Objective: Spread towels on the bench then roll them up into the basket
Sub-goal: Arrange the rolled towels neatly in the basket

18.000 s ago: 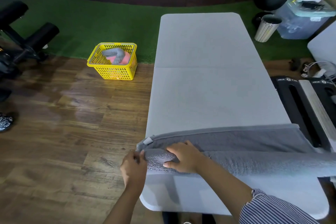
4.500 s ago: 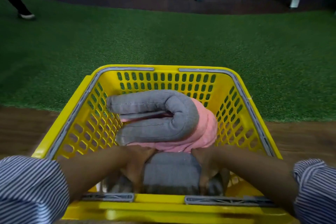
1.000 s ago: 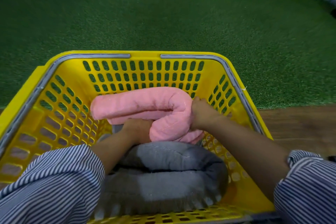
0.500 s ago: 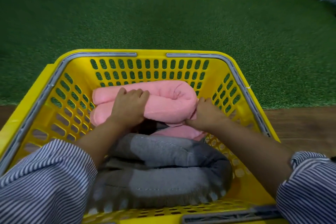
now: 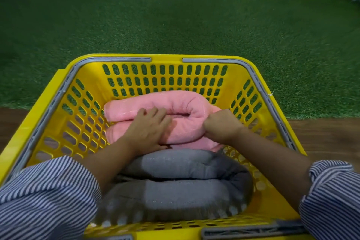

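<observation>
Head view: both hands inside yellow basket [image 5: 165, 81]. Left hand [image 5: 149, 129] lies flat, fingers straight, pressing on top of rolled pink towel [image 5: 176, 102]. Right hand [image 5: 223, 124] just right of it, fingers curled, gripping the towel's folded end. Rolled grey towel [image 5: 175, 187] sits below the wrists, touching the pink one. Basket stands where green turf [image 5: 175, 25] meets wood floor [image 5: 327, 134]. Striped sleeves [image 5: 44, 197] at both forearms.

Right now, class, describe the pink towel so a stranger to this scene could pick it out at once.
Find the yellow basket at the edge of the green turf. Inside, at its far end, lies the pink towel, rolled and doubled over; the left hand rests on it and the right hand grips its bend. The only neighbour, the grey towel, lies nearer.
</observation>
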